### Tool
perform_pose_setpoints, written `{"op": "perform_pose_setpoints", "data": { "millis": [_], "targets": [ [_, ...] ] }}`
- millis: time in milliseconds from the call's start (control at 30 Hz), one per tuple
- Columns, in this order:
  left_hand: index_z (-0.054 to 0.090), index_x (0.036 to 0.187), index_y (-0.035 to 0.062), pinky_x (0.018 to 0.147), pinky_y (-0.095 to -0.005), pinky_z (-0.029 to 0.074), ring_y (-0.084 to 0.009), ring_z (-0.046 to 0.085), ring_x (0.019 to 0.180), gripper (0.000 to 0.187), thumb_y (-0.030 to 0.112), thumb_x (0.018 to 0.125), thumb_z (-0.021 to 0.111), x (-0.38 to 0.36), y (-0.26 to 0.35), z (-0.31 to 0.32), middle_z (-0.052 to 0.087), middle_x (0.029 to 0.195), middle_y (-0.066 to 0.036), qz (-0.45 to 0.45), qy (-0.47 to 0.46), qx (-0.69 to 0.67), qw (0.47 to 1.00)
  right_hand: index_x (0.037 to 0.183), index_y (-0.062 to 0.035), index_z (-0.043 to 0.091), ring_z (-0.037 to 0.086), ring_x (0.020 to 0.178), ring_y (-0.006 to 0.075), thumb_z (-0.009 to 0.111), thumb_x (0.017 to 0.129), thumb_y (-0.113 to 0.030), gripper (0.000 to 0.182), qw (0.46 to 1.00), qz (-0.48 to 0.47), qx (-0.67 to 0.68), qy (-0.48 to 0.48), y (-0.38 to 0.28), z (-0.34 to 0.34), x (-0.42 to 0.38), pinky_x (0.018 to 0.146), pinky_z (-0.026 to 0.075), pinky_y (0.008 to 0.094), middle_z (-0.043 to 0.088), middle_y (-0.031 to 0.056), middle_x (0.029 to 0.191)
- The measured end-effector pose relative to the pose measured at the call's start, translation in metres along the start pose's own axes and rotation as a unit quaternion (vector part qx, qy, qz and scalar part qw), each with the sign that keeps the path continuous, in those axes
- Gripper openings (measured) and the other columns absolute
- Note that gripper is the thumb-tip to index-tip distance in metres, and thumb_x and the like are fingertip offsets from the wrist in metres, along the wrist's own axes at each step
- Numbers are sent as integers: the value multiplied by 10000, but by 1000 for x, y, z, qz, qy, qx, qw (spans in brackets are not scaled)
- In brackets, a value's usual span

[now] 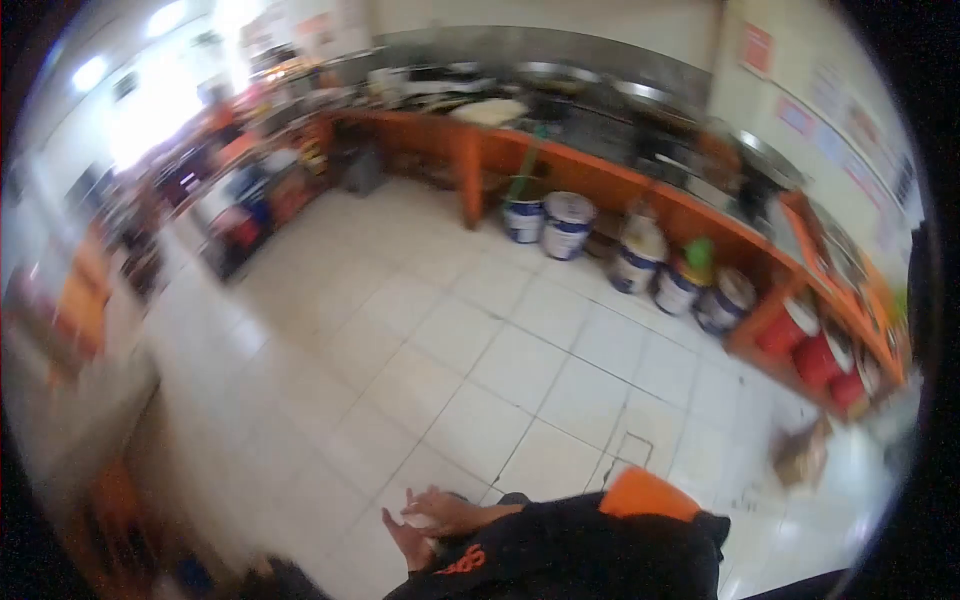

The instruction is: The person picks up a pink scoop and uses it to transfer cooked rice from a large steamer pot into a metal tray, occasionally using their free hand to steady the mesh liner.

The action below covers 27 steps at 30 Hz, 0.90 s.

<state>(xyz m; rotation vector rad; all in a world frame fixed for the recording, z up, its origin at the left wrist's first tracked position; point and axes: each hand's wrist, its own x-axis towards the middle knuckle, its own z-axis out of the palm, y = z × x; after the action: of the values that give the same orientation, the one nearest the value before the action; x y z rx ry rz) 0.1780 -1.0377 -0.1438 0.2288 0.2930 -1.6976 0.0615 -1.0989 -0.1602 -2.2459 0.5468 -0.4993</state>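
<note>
Low in the frame, both bare hands are close together and overlap in front of a black garment with orange lettering. My right hand (445,514) is the upper one, its fingers stretched out and apart. Just below it, my left hand (408,541) has its fingers extended, partly covered by the right. A small pale patch shows between the palms, too blurred to name. No tool can be made out in either hand. An orange patch (652,494) of cloth lies on the black clothing.
White floor tiles (480,370) spread ahead. An orange counter (470,180) carries pans and a stove top. Under it stand several white-and-blue buckets (568,226) and red buckets (825,358). A brown bag (802,455) lies at right. A blurred pale surface (215,400) is at left.
</note>
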Motion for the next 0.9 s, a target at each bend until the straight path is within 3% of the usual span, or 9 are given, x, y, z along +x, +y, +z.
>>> {"op": "perform_pose_setpoints", "data": {
  "millis": [33, 167, 333, 400, 500, 567, 667, 800, 900],
  "targets": [
    [297, 1376, 129, 1043, -478, 238, -323, 312, 1267, 712, 591, 840, 376, 25, 15, 15, 314, 1375, -215, -32, -17, -50, 998, 1227, -112, 450, 449, 1109, 348, 616, 778, -344, 532, 1000, 11, 5, 18, 13, -12, 23, 910, 384, 439, 464, 121, 1244],
    [271, 1386, 121, 1021, -426, 276, -297, 301, 1276, 630, 469, 876, 396, 150, 58, 75, 331, 1368, -185, -52, -25, 378, 924, 1177, -75, 498, 474, 1085, 326, 584, 795, -255, 430, 988, 71, 63, 119, 87, -74, 116, 890, 400, 403, 515, 124, 1183],
    [300, 1368, 111, 947, -377, 379, -257, 366, 1225, 527, 313, 896, 420, 322, 78, 87, 413, 1296, -152, 15, -120, 669, 733, 1102, -22, 529, 530, 1002, 304, 574, 781, -189, 364, 885, 236, 64, 396, 212, -140, 184, 856, 425, 386, 560, 162, 1078],
    [330, 1348, 108, 933, -373, 392, -247, 409, 1185, 497, 280, 893, 430, 385, 87, 82, 441, 1266, -144, -21, -129, 691, 711, 1070, -8, 536, 547, 966, 305, 574, 771, -174, 344, 825, 267, 57, 496, 273, -162, 210, 848, 431, 380, 574, 185, 1027],
    [362, 1320, 92, 945, -384, 381, -246, 436, 1154, 483, 281, 885, 454, 469, 118, 100, 448, 1259, -143, -194, 3, 581, 790, 1096, 6, 525, 545, 981, 318, 560, 796, -187, 359, 665, 433, 341, 504, 279, -258, 289, 868, 425, 372, 579, 210, 1014],
    [362, 1319, 87, 948, -386, 378, -248, 435, 1157, 486, 286, 885, 455, 516, 147, 117, 445, 1263, -146, -202, 20, 496, 844, 1151, 34, 497, 536, 988, 328, 534, 841, -250, 422, 876, 323, -40, 355, 358, -255, 333, 870, 409, 396, 563, 224, 1035],
    [362, 1316, 80, 954, -390, 373, -252, 433, 1161, 490, 294, 886, 457, 570, 209, 148, 441, 1269, -149, -159, 50, 409, 897, 1060, 22, 528, 506, 997, 336, 567, 813, -368, 463, 886, 240, 3, 397, 391, -242, 438, 902, 364, 421, 530, 200, 1035],
    [362, 1313, 70, 962, -396, 367, -256, 431, 1166, 496, 304, 886, 460, 637, 292, 183, 435, 1277, -153, -74, 88, 302, 946, 1050, -2, 511, 485, 1056, 342, 559, 801, -467, 530, 971, 18, -110, 213, 416, -293, 554, 910, 358, 455, 485, 159, 1122],
    [363, 1310, 63, 967, -400, 362, -259, 429, 1170, 502, 312, 886, 462, 688, 350, 198, 430, 1282, -156, -32, 118, 226, 967, 1226, -39, 433, 399, 1193, 373, 507, 790, -553, 678, 988, 66, 113, -78, 433, -321, 625, 954, 340, 507, 359, 195, 1336]
  ]
}}
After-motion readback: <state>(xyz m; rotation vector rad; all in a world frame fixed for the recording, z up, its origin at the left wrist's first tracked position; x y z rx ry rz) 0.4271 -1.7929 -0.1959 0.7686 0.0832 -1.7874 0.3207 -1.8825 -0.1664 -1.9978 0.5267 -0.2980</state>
